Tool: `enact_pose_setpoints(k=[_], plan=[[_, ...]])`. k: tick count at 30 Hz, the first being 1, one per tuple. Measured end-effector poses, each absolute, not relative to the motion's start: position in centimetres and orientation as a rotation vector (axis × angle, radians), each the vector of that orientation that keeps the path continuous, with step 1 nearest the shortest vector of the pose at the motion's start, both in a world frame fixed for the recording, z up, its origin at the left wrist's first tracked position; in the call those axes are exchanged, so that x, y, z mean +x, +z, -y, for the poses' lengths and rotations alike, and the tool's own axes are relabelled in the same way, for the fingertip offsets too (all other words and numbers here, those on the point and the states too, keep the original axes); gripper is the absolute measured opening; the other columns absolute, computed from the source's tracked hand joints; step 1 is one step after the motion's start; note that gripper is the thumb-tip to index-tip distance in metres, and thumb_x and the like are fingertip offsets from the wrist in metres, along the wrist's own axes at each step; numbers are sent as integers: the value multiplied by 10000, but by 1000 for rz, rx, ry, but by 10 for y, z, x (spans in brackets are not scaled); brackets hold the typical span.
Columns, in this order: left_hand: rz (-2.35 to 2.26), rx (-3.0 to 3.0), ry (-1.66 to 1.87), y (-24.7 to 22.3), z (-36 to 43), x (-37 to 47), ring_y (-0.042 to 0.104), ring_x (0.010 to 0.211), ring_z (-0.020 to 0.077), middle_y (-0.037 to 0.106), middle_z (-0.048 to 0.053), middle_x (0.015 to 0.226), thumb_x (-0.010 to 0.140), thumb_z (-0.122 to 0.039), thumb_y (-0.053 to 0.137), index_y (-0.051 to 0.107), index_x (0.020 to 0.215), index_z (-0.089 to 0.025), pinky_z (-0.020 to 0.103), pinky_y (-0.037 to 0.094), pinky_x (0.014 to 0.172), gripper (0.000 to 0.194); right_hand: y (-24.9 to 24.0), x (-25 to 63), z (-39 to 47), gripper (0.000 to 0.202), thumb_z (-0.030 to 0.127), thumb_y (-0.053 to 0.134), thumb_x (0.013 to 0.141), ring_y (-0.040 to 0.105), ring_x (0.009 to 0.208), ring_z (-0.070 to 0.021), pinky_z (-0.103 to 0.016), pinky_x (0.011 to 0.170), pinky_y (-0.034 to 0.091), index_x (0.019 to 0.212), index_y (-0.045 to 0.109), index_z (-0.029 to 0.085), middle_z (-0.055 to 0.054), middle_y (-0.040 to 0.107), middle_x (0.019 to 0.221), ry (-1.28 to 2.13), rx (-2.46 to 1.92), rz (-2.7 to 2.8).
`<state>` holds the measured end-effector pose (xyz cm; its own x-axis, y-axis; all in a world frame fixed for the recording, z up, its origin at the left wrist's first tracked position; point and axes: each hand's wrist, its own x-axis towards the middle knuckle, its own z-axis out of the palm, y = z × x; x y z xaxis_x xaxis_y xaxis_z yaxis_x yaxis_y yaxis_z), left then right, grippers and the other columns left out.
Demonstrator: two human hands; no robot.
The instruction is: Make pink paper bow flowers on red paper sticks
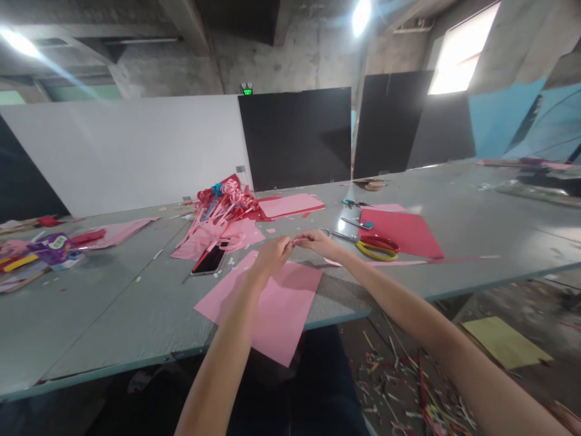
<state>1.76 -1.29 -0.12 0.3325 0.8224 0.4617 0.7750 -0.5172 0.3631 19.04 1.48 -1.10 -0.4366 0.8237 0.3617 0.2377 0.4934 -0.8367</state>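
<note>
My left hand (273, 255) and my right hand (318, 243) meet above the table, both with pinched fingers. Whatever lies between the fingertips is small and mostly hidden; a hint of pink shows there. Below them a pink paper sheet (284, 303) lies askew, one corner hanging over the table's front edge. Close to my right hand are scissors (379, 247) with red and yellow handles. A long narrow pink paper strip (458, 260) runs rightward along the table, its left end near my right forearm. Left of my hands rests a dark phone (212, 260).
A heap of pink and red curled paper strips (222, 206) lies at the back left. Behind my hands is a pink paper stack (290, 206); red paper (403, 230) lies right. A purple packet (57, 248) is far left. Paper scraps (408, 387) litter the floor.
</note>
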Motion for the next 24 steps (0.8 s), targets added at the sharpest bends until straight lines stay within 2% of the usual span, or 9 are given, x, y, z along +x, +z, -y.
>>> enact_pose_setpoints(k=[4,15,20,24], plan=[[-1555,2587,824,-1,10,14,464,567,142,582,35,682,872,-318,370,551,741,-205,286,284,551,250,-11,190,-16,200,340,542,779,516,709,-119,-265,689,360,768,643,167,-1,612,758,941,-884,1897],[-1693,2608,1015,-2,3,9,544,726,164,641,35,789,818,-236,427,521,720,-197,259,311,616,141,-9,192,-18,248,399,569,709,436,658,-108,-254,634,315,728,621,157,20,533,684,941,-924,1789],[-2052,2395,1113,1,3,6,576,758,179,662,54,805,817,-235,425,567,761,-201,257,313,610,157,-13,194,-25,263,426,543,684,388,577,-99,-246,558,272,678,570,165,35,462,600,891,-1022,1712],[-2297,2269,1056,-1,-1,-1,597,766,208,667,96,822,823,-226,409,594,806,-184,268,326,597,190,-18,197,-32,242,400,522,694,371,511,-90,-245,513,256,613,520,172,45,426,531,774,-1111,1649]])
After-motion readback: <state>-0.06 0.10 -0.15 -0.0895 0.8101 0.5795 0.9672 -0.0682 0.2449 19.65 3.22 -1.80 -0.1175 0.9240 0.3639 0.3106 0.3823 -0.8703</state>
